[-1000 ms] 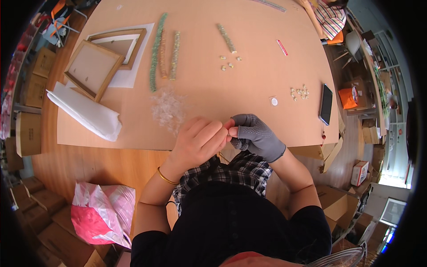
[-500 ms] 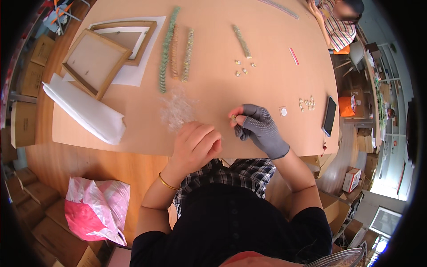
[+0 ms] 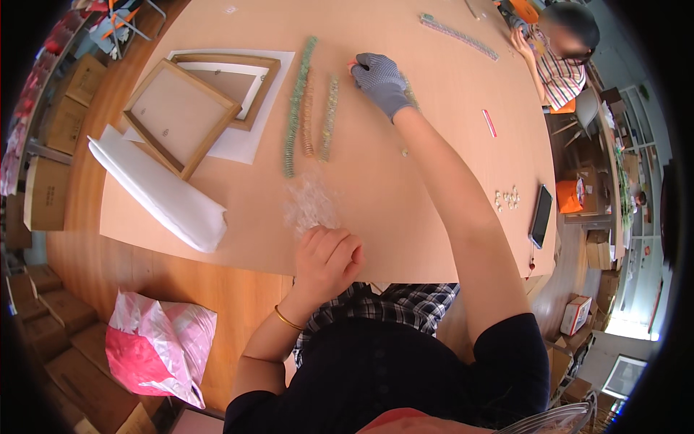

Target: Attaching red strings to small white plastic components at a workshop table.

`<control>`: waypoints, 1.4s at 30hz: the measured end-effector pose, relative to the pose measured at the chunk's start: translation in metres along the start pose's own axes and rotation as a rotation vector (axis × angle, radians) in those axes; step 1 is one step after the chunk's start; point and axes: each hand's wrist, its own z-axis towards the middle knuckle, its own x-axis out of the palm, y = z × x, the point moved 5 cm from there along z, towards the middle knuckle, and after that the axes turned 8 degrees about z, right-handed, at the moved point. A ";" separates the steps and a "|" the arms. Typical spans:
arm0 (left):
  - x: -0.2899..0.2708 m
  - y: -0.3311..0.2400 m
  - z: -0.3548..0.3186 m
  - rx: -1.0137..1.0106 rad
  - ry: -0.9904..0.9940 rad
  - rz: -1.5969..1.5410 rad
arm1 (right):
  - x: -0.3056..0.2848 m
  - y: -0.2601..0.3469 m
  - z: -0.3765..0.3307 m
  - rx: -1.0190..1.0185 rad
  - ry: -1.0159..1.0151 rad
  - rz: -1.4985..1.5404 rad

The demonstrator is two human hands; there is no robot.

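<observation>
Placing step, looks like: gloved right hand (image 3: 379, 76) stretched to the far side, fingertips pinched on something small and reddish beside the bead strands (image 3: 309, 108). Left hand (image 3: 327, 254) curled loosely at the near edge by the clear bead pile (image 3: 309, 205), holding nothing visible. Half a second back, both hands sat together near the body. Next up probably needs a careful set-down.

A small reddish piece (image 3: 352, 65) is pinched at the far side of the table, just right of three long beaded strands (image 3: 309, 108) laid nearly parallel. A heap of clear plastic bits (image 3: 309, 205) lies near the front edge.
</observation>
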 end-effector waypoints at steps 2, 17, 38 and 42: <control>0.001 0.000 0.000 -0.006 -0.003 -0.003 | 0.006 -0.004 0.008 0.018 0.019 -0.039; 0.001 0.007 -0.008 -0.141 -0.017 0.164 | -0.069 -0.006 -0.142 -0.418 -0.067 0.284; 0.010 -0.008 0.000 -0.021 -0.077 0.363 | -0.254 -0.200 -0.344 0.071 -0.486 -0.272; 0.017 -0.017 -0.001 -0.012 0.002 0.292 | -0.259 -0.201 -0.343 0.042 -0.481 -0.312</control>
